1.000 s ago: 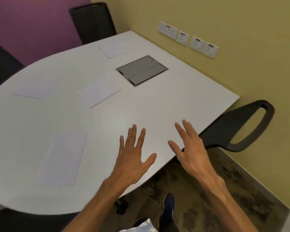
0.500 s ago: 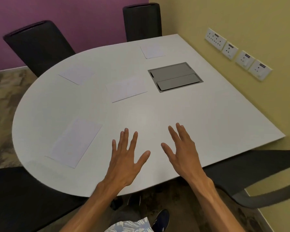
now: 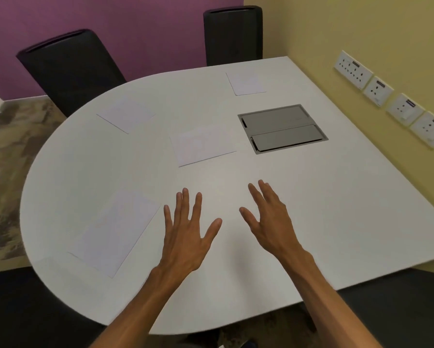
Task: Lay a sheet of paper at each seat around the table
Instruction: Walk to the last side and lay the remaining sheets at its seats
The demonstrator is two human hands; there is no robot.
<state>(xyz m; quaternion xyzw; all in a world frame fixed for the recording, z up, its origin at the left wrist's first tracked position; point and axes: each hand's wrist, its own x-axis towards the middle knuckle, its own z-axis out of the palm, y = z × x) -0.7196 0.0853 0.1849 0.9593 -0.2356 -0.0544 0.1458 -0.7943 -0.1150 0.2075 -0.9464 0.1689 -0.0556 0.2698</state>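
Several white sheets lie flat on the white table (image 3: 348, 209). One sheet (image 3: 115, 229) is at the near left, one sheet (image 3: 126, 113) lies by the left black chair (image 3: 70, 69), and one sheet (image 3: 246, 82) lies by the far black chair (image 3: 233, 33). Another sheet (image 3: 202, 144) rests near the middle. My left hand (image 3: 185, 234) and my right hand (image 3: 271, 222) hover over the near part of the table, palms down, fingers spread, holding nothing.
A grey cable hatch (image 3: 282, 128) is set into the tabletop right of centre. Wall sockets (image 3: 391, 99) line the yellow wall on the right. Dark chairs sit at the near left (image 3: 22, 310) and near right (image 3: 399, 297). Patterned carpet (image 3: 7, 146) shows at the left.
The view has swung left and pulled back, bringing both far chairs and the whole table into sight. My hands stay spread and empty over the near edge; the sheets have not moved.
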